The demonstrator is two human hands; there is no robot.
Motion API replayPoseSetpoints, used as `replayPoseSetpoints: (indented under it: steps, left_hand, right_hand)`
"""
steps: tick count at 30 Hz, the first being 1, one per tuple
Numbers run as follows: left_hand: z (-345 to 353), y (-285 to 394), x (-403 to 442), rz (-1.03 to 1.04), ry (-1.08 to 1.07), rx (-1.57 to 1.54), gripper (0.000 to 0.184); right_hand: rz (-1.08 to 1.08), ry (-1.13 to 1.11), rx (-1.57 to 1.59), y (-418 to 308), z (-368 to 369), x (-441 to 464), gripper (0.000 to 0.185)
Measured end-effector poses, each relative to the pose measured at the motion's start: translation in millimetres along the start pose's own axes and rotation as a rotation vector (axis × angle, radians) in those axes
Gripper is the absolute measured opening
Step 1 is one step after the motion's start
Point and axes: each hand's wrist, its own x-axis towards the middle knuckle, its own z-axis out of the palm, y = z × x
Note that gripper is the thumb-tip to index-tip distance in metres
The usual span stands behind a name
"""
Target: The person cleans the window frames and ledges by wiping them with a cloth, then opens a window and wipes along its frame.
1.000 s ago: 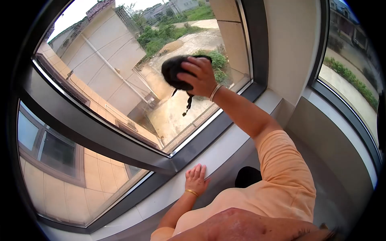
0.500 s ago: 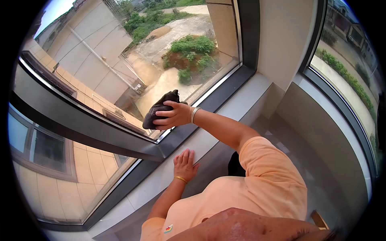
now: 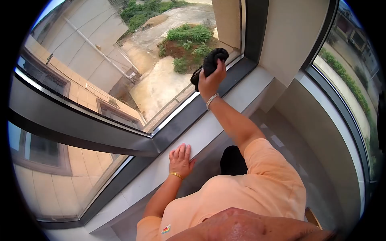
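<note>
My right hand (image 3: 213, 81) grips a bunched dark cloth (image 3: 210, 66) near the lower right part of the window pane (image 3: 161, 80). The fingers wrap round the cloth, and a silvery bangle circles that wrist. Whether the cloth touches the glass I cannot tell for sure. My left hand (image 3: 181, 162) lies flat on the white window sill (image 3: 205, 138), fingers stretched out and holding nothing. A gold-coloured bracelet sits on the left wrist.
Dark metal window frame (image 3: 181, 124) borders the pane, with a thick crossbar (image 3: 80, 124) at the left. A pale wall (image 3: 283, 36) stands at the right corner, beside a second window (image 3: 350, 76). Grey floor (image 3: 297, 148) shows below the sill.
My right hand has moved up and right along the window with the cloth, toward the frame's corner. My left hand stays resting on the sill.
</note>
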Motion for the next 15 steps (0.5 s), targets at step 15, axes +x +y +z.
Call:
replayPoseSetpoints:
  steps: [15]
  left_hand:
    - [2.7, -2.9, -1.9, -0.01, -0.028, 0.023, 0.075]
  right_hand:
    - [0.6, -0.002, -0.109, 146.3, 2.8, 89.2, 0.066]
